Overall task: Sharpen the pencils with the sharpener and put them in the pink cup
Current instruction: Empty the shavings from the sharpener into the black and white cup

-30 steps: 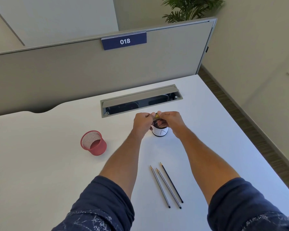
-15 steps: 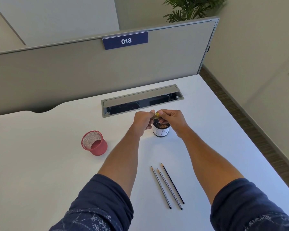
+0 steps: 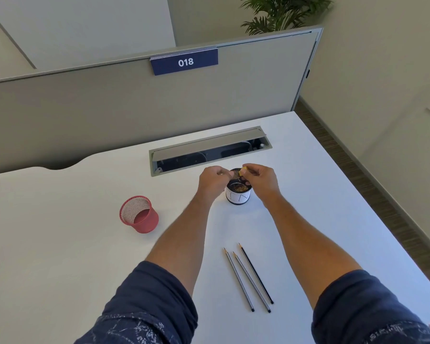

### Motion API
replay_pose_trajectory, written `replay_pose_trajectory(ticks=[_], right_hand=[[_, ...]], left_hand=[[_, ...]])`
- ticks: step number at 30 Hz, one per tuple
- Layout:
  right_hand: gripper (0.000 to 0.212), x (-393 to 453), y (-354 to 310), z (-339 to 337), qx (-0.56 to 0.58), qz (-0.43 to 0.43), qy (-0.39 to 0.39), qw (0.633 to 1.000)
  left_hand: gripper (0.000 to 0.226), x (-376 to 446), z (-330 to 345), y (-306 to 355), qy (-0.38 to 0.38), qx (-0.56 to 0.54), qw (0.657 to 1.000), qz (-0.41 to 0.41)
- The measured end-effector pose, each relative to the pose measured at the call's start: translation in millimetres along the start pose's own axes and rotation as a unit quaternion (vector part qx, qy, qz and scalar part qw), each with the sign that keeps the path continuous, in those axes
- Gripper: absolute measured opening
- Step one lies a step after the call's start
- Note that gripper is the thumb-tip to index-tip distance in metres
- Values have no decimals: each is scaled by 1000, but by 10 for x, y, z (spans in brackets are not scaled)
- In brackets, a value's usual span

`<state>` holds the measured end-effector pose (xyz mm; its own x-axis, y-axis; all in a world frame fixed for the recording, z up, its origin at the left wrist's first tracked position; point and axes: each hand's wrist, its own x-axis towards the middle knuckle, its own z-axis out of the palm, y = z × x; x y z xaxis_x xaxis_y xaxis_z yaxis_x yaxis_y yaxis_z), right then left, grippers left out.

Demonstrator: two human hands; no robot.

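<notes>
A small yellow sharpener is pinched in the fingertips of the right hand, held just above a short white and black container whose open top shows brown pencil shavings. The left hand meets it from the other side, its fingers closed together at the sharpener; it seems to be gripping a pencil fed into it, though the pencil itself is almost wholly hidden by the fingers. Both hands hover over the container, which stands on a white desk just in front of a grey cable tray with its lid propped open. To the left of the container, well apart from it, a pink cup of fine mesh stands upright, its mouth open toward the camera. Nearer the person, between the two forearms, three dark pencils lie side by side on the desk, tips pointing away. Dark blue sleeves cover the upper arms. Behind the desk a grey partition carries a blue label reading 018.
</notes>
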<state>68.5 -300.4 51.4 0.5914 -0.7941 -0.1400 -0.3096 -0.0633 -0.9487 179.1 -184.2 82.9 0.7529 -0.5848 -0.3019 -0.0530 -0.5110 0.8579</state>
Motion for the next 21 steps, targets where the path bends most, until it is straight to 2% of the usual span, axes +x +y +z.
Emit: replay_pose_trajectory(ticks=[3,8,15,21], right_hand=[[28,-7,5,-28,-46,-33,22,998],[31,-42,-33,-65,-116,-79,10,990],[32,-49,-71,-57,-142,-105,-15,984],[33,-19,-91,-65,-144,-102,-16,984]], left_hand=[[19,-4,-24,-3,26,16,999,12],[23,-23,-42,4,45,39,997,49],[26,-50,-3,70,47,108,988,97],[26,-41,-19,64,54,114,986,105]])
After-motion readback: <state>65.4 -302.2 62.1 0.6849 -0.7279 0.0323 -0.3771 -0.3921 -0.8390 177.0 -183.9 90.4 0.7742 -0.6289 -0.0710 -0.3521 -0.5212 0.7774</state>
